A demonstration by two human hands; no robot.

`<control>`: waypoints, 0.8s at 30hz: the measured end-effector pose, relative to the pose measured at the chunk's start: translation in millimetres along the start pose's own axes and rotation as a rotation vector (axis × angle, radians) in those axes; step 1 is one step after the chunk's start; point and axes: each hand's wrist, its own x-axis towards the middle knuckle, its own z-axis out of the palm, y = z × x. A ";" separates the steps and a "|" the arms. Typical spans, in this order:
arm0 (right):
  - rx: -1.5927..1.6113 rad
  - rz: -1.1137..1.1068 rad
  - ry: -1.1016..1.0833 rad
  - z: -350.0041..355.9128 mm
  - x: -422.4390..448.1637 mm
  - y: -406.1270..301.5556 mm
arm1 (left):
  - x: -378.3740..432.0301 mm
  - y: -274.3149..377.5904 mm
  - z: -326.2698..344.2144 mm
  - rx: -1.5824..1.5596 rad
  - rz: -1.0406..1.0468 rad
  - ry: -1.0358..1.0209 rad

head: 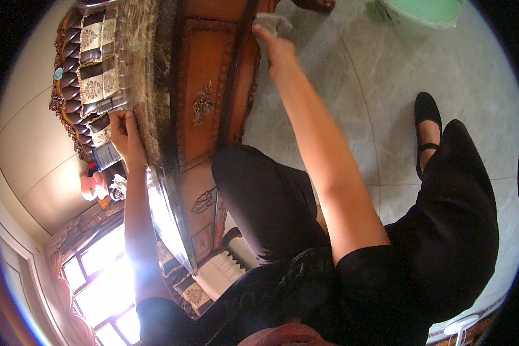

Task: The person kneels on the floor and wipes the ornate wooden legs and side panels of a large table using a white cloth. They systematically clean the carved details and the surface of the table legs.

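My left hand rests with bent fingers on the glossy stone-patterned top of a carved wooden table. Just beyond its fingertips is a small shiny metallic object; whether they touch cannot be told. A pale grey cloth is held in my right hand, low down by the carved base of the table. The table's side has an orange-brown panel with a floral ornament.
A green-rimmed bucket stands on the grey tiled floor. Across the table is a tufted brown sofa with patterned cushions. A blue-and-white box and a pink plush toy are beyond my left wrist. My knee is close to the table's side.
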 end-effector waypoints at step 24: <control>-0.206 0.192 0.038 -20.7 -52.2 71.2 | -4.7 -3.9 0.2 0.013 0.019 0.015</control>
